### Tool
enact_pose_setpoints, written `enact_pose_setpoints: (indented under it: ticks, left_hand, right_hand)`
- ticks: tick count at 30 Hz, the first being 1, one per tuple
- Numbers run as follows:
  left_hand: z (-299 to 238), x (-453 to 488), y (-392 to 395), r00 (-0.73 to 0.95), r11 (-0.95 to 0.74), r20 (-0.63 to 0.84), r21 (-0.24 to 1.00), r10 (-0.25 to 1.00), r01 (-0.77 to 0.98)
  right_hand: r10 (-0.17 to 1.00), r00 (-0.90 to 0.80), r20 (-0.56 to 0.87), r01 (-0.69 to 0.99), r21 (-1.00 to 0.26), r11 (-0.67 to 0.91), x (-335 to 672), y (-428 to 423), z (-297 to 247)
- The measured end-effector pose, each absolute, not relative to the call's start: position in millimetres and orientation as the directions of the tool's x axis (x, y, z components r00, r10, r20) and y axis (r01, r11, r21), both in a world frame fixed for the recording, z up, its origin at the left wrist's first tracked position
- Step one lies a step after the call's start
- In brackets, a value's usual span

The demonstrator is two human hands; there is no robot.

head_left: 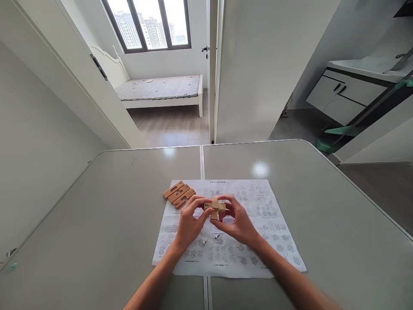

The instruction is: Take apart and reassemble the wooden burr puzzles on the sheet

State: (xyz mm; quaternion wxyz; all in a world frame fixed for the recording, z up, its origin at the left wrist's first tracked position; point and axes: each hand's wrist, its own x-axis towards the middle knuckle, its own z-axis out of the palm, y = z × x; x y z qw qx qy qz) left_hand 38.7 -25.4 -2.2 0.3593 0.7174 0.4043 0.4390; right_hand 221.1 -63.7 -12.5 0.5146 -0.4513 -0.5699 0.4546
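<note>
Between my two hands is a small cross-shaped wooden block puzzle (214,206), its pale blocks interlocked and one marked with a "3". My left hand (192,217) pinches its left side between thumb and fingers. On the right side, my right hand (237,219) grips it the same way, with the thumb near the bottom block. Both hands are over a printed instruction sheet (226,258) with rows of small line diagrams. Several flat orange-brown wooden pieces with cut-out slots (179,193) lie side by side at the sheet's upper left corner.
The sheet lies on a grey table (106,224) with a pale seam down its middle and a raised rim. Beyond the far edge are a doorway, a bed (161,88) and a window. A white sink cabinet (348,92) stands at the far right.
</note>
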Motion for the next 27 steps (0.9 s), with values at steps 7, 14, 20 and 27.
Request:
enact_pose_setpoints:
  ticks: [7, 14, 20, 27]
  left_hand:
    - [-7.6, 38.4, -25.7, 0.291, -0.505, 0.421, 0.786, 0.859, 0.356]
    - [-9.5, 38.8, -26.4, 0.318, -0.516, 0.417, 0.775, 0.851, 0.366]
    - [-8.8, 39.6, -26.6, 0.268, -0.492, 0.417, 0.794, 0.868, 0.357]
    - [-8.4, 41.0, -26.8, 0.233, -0.463, 0.403, 0.815, 0.885, 0.348]
  right_hand:
    - [0.983, -0.072, 0.167, 0.054, -0.984, 0.171, 220.7, -63.6, -13.3]
    - [0.984, -0.089, 0.155, 0.064, -0.985, 0.161, 221.0, -64.0, -14.4]
    - [0.993, -0.094, 0.078, 0.081, -0.993, 0.085, 226.8, -62.6, -11.7]
    - [0.993, -0.101, 0.053, 0.045, -0.997, 0.058, 231.9, -59.8, -6.8]
